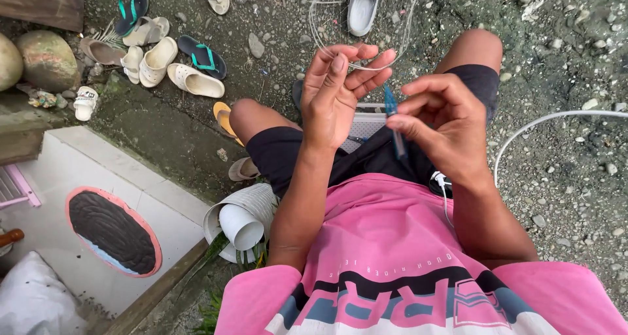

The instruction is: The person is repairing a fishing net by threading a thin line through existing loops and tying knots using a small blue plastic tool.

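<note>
a thin, pale fishing line [356, 66] loops up over the gravel ground [562, 145] and crosses the fingertips of the left hand [337, 96], held raised above the knees with fingers partly curled and the thumb upright; the strand lies across them, pinched lightly. just beside it, the right hand [441, 122] is closed narrowly on a slim blue netting needle [392, 116], flat and pointed, standing nearly upright between thumb and fingers. below are black shorts and a pink shirt [386, 243]. rubber sandals [170, 57] lie scattered on the gravel, and a white hose [543, 122] curves at the right.
</note>
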